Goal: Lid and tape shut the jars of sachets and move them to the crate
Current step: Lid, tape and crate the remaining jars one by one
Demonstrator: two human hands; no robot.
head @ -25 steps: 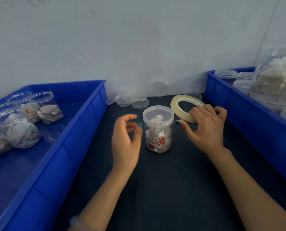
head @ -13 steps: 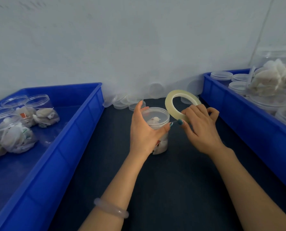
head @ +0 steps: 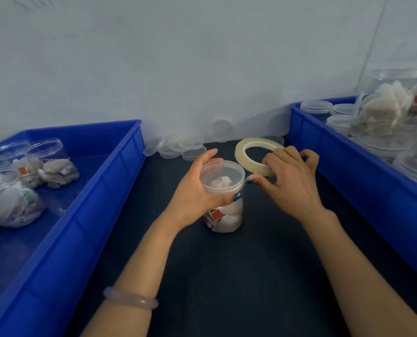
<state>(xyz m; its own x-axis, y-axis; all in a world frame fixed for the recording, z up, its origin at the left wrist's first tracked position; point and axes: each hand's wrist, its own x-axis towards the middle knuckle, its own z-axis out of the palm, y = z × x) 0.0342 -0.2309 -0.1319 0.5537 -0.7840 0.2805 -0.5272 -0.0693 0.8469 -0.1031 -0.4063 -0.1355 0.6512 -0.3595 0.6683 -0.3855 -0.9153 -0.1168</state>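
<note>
Fingers and thumb of the left hand curl round the upper part of a small clear plastic jar, the thumb, its nail painted teal, lying across the front just under the rim and the fingers wrapped behind. The jar is a round, smooth-walled cylinder that stands on the dark, matte surface. It is packed with crumpled white sachets that bear small red tags, and a shallow translucent lid sits on top. A pale, glossy bangle circles the left wrist. Just to the right, the right hand grips a flat, yellowish ring of clear tape roll, with the fingers hooked over its near edge and the thumb stretched out toward the side of the lid; whether the thumb touches it I cannot tell. Behind the jar, loose round lids lie heaped against the pale wall. A glossy blue plastic left crate holds open jars stuffed with sachets, and a matching right crate holds lidded jars, stacked close together.
</note>
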